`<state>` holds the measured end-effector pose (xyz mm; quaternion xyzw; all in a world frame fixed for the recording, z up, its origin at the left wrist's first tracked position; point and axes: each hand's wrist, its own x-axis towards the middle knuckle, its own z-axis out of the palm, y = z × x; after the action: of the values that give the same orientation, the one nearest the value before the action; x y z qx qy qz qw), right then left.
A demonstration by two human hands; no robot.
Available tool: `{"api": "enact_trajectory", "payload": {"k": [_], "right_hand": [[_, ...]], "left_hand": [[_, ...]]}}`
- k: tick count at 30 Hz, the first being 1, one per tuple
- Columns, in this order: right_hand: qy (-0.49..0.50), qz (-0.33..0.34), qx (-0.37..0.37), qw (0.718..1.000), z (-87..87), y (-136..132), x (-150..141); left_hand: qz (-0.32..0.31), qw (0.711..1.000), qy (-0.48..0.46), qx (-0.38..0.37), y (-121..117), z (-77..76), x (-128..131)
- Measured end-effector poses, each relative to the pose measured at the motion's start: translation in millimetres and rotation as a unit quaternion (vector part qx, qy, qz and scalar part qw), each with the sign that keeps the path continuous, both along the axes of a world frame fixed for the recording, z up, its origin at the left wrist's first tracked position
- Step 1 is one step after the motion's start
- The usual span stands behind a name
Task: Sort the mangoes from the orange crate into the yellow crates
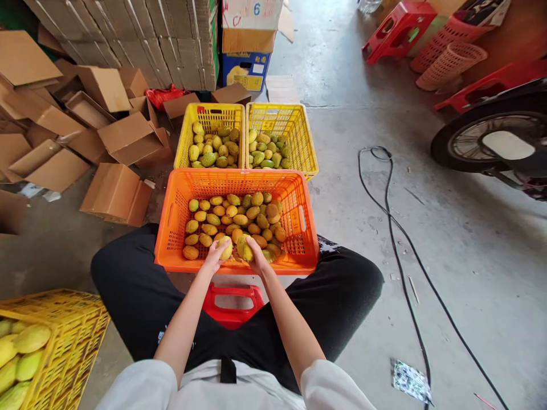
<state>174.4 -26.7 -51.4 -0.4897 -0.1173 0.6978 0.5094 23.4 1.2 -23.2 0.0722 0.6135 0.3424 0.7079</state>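
Observation:
My left hand [215,256] is closed around a yellow mango [225,249]. Close beside it, my right hand [258,257] grips a second, yellow-green mango [244,249]. Both hands are over the near side of an orange plastic crate [237,266], which sits between my knees. Many more mangoes [216,220], yellow to orange and some greenish, lie in that crate, more loosely on its left and heaped on its right. Parts of the fruit below my hands are hidden.
Two yellow crates [316,162] with mangoes stand beyond the orange one; another yellow crate [81,336] is at lower left. A red stool [234,322] is under the crate's near edge. Cardboard boxes [113,191] litter the left. A black cable [395,239] and motorbike wheel [470,136] are right.

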Motion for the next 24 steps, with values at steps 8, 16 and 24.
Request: {"api": "enact_trajectory", "payload": {"k": [8,16,24], "right_hand": [[0.021,-0.016,-0.029,0.999,5.8,0.5,1.0],[0.072,-0.030,-0.064,0.995,4.1,3.2,1.3],[0.054,-0.025,-0.059,0.996,7.6,3.6,1.5]], "left_hand": [[0.061,0.998,-0.003,-0.028,3.6,0.2,-2.6],[0.063,0.992,-0.081,-0.078,6.3,6.8,-4.5],[0.054,0.994,-0.082,-0.052,5.5,7.1,-4.3]]}}
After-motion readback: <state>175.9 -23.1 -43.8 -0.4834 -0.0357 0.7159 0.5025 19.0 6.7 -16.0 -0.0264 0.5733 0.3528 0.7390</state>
